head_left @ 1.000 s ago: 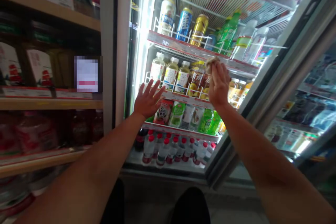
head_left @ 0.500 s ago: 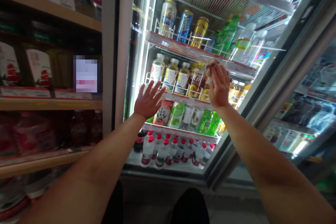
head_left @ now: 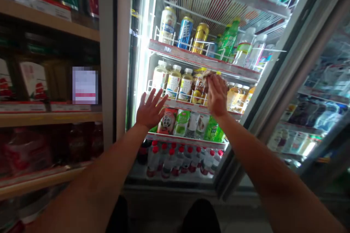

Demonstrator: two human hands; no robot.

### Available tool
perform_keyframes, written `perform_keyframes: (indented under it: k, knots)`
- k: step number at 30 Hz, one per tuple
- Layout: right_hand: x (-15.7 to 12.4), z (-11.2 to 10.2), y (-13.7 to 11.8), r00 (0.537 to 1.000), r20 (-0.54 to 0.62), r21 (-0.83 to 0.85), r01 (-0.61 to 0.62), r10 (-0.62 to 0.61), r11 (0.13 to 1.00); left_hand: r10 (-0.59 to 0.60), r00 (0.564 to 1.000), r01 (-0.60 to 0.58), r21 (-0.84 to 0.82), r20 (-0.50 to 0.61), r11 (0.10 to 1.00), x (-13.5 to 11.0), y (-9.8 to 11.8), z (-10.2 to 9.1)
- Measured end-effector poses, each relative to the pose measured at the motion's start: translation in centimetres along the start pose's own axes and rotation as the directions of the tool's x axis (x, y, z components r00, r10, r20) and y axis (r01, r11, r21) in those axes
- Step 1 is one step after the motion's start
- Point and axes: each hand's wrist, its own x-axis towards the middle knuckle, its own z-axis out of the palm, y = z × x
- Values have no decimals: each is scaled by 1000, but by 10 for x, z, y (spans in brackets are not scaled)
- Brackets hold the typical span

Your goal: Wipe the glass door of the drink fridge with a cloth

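My left hand point(head_left: 149, 108) lies flat with fingers spread against the glass door point(head_left: 142, 62) of a lit drinks fridge, at the height of its third shelf. My right hand point(head_left: 217, 95) presses a crumpled brownish cloth point(head_left: 207, 74) against the same glass, a little higher and to the right. Behind the glass stand pale tea bottles point(head_left: 175, 81), cans point(head_left: 185, 32) and green bottles point(head_left: 227, 40) on white wire shelves, with red-capped bottles point(head_left: 169, 156) at the bottom.
To the left, wooden shelves point(head_left: 51, 118) hold boxes and dark bottles. A second fridge door point(head_left: 314, 116) angles away on the right behind a grey frame. My dark shoes point(head_left: 201, 216) show at the bottom on the floor.
My right hand with the cloth has slid left and slightly down across the glass. My left hand stays spread on the door. My head has tilted a little, shifting the view.
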Motion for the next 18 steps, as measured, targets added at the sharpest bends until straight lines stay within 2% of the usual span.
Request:
perform_keyframes:
  k: [1,2,3,4,5,6,7,9,11,12,14,16,18]
  knots:
    - [-9,1,-6,996,48,21,80,-81,997,5,1000,-5,8,-6,1000,0,0,0]
    - [-19,1,-12,971,129,68,192,-199,979,6,1000,-6,12,-12,1000,0,0,0]
    - [-27,1,-16,927,209,121,292,-312,949,5,1000,-5,10,-14,1000,0,0,0]
    - [-32,0,-18,885,267,163,348,-381,923,3,1000,-3,5,-12,1000,0,0,-1]
    - [-34,-2,-16,868,296,177,360,-398,916,0,1000,0,-2,-8,1000,0,0,-1]
    - [-32,-4,-13,885,296,157,326,-359,932,-4,1000,4,-7,-4,1000,0,0,-1]
    - [-28,-6,-7,926,261,109,251,-271,962,-8,1000,8,-9,-1,1000,0,0,-1]
    - [-18,-10,7,992,124,3,39,-39,999,-6,1000,6,-15,3,1000,0,-1,-1]
    - [-18,-13,15,993,4,-51,-119,119,992,-10,1000,10,-36,6,999,0,-2,0]
    - [-23,-15,16,990,-4,-58,-141,141,988,-16,1000,16,-52,10,999,0,-3,1]
    - [-42,-20,14,992,112,-48,-54,59,997,-32,999,35,-76,29,996,-1,-4,2]
    - [-59,-27,13,952,293,-14,94,-85,996,-36,999,39,-82,40,996,-1,-4,2]
    - [-64,-35,20,920,369,-16,149,-133,989,-27,999,31,-81,43,996,0,-4,1]
